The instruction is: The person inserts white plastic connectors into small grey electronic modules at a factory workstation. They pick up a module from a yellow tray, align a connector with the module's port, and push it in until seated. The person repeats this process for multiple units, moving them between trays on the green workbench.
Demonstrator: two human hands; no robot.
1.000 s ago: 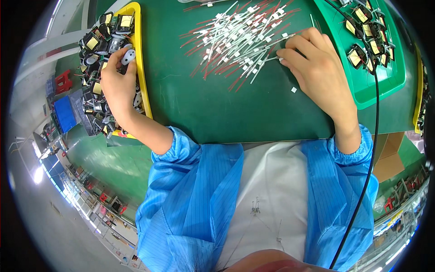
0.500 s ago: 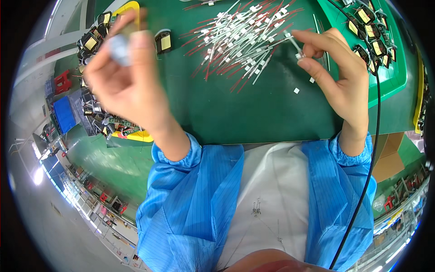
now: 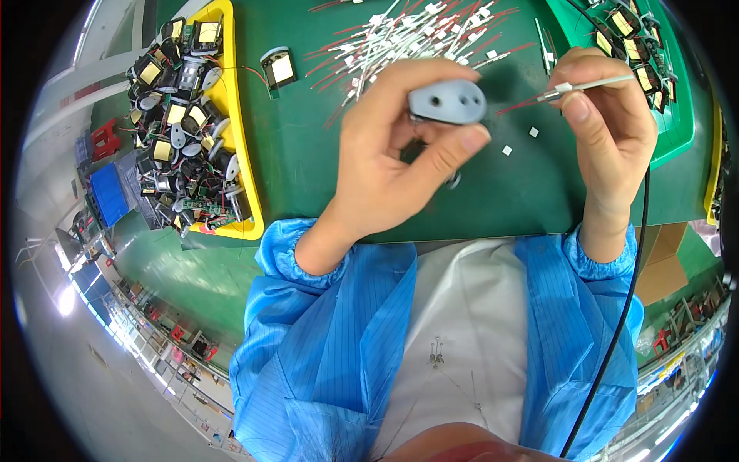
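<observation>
My left hand [image 3: 377, 158] is closed around a grey oval-ended plastic housing [image 3: 446, 103] with small holes in its face; the rest of that part is hidden in the palm. To its right, my right hand [image 3: 616, 142] pinches a thin white stick-like lead [image 3: 593, 83] between thumb and fingers. A white tab [image 3: 564, 88] sits on that lead, and red wires [image 3: 519, 105] stick out leftward toward the housing. The two held things are apart. Beyond my hands lies a heap of similar white leads with red wires [image 3: 412, 42].
A yellow bin [image 3: 245, 165] at the left is piled with black-and-grey assemblies. One assembly with a cream pad [image 3: 282, 69] lies beside it. A green tray [image 3: 677, 146] at the right holds more. Two white squares [image 3: 533, 132] lie on the green table [image 3: 308, 192]. A black cable [image 3: 636, 254] hangs at right.
My left hand has come from the yellow bin to the middle, bringing the grey housing. My right hand has drawn a lead away from the heap, to the right, and turned it sideways.
</observation>
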